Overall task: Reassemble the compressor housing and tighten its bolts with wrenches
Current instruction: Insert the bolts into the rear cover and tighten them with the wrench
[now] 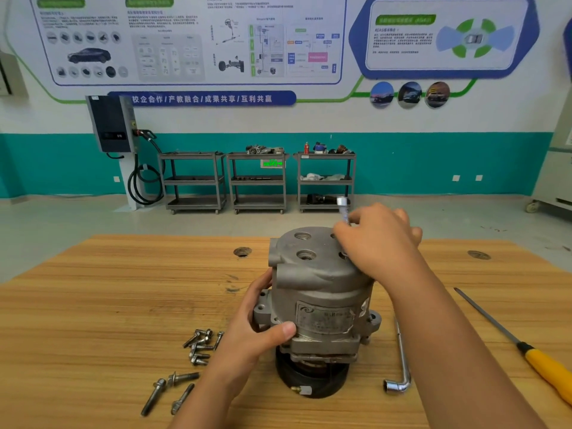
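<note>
Compressor housing (322,292) upright, mid table (123,305). L hand (257,323) grips its side; R hand (377,239) pinches long bolt (343,209) at its top, prob. threading in. Other bolts (199,348) loose beside it, wrench (402,366) untouched; tightening all left.

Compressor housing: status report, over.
Left hand grips compressor housing. Right hand holds bolt at its top. L-shaped wrench lies untouched; nothing in the way.
</note>
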Demonstrator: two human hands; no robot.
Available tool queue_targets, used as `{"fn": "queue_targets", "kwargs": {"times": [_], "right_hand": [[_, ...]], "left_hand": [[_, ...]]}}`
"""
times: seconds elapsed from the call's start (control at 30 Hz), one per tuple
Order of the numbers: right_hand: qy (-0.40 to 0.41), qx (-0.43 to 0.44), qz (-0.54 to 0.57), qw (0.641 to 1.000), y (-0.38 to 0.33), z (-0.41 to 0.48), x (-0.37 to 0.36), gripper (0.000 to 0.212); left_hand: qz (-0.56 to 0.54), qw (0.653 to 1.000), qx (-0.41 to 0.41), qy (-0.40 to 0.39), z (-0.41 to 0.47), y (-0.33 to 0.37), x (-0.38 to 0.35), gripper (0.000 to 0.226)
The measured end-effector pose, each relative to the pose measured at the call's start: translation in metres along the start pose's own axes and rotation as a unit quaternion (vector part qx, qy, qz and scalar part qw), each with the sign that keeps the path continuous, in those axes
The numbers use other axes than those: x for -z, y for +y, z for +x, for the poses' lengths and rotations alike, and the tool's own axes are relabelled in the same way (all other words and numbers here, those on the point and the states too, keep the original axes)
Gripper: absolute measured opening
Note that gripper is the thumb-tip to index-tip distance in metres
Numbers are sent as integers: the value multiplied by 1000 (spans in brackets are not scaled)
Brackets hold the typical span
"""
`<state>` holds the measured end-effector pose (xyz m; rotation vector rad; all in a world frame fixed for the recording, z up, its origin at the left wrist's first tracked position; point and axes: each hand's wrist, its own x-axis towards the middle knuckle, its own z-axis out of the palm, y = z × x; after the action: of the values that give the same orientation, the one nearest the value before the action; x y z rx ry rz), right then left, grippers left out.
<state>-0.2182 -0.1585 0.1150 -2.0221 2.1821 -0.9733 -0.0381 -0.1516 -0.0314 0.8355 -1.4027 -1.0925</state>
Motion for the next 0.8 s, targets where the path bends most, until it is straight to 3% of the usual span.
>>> {"fn": "queue_targets", "kwargs": {"times": [0.07,0.13,0.23,0.3,0.37,0.47,0.53,0.6,0.7,0.8], "right_hand": [[-55,-63,125,989,11,0,-2,23],[-71,-109,353,926,19,-7,-5,23],[51,-127,575,806,23,-26,-17,33],[162,-90,664,724,20,-41,-27,23],[228,-35,684,692,16,-55,-39,14],[305,79,588,745,15,-70,-53,8],[321,187,465,804,16,-76,-55,22],[322,269,346,839,18,-75,-51,28],[286,288,238,882,8,-63,-30,26],[182,210,137,951,-11,-42,-11,20]], "left_hand": [[-7,1000,5,-5,1,-3,2,89],[-9,1000,9,-8,1,-4,4,89],[1,1000,7,-2,0,-2,3,86],[15,1000,2,6,0,-2,1,85],[18,1000,0,7,-1,-1,-1,84],[19,1000,-4,4,-1,0,0,84],[23,1000,-4,7,-1,0,1,86],[21,1000,-1,6,-1,1,1,88],[25,1000,-9,6,-1,2,1,83],[33,999,-7,15,-2,4,0,79]]}}
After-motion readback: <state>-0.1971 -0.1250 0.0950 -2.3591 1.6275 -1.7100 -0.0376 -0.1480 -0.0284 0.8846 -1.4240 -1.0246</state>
